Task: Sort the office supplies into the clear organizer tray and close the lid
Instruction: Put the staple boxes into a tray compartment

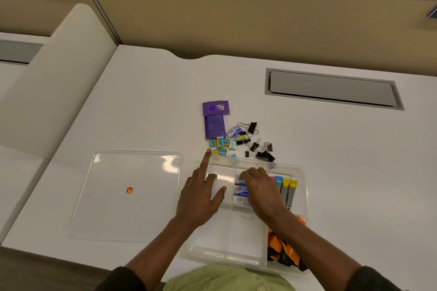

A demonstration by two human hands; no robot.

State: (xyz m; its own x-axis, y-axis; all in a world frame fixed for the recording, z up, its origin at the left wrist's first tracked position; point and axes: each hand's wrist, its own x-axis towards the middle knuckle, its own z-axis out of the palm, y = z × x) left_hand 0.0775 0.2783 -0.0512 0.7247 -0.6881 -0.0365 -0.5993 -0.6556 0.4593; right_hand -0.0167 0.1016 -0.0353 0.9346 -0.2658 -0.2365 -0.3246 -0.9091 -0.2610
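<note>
The clear organizer tray point(305, 186) sits on the white desk in front of me. My right hand point(262, 189) reaches into its middle compartment, fingers curled down over small blue-and-white staple boxes point(241, 194). My left hand point(201, 196) rests spread on the tray's left compartment, index finger pointing at the far rim. Highlighters point(286, 186) lie in the right compartment, orange-and-black items point(283, 250) in the near right one. Beyond the tray lie black binder clips point(260, 149), small blue-yellow boxes point(222, 145) and a purple box point(214, 123). The clear lid point(125, 196) lies flat to the left.
An orange dot point(129, 189) marks the lid's middle. A grey recessed cable hatch point(331, 88) is set in the desk at the back right. A tan partition wall point(236, 19) runs along the rear, a cream divider point(59, 78) on the left.
</note>
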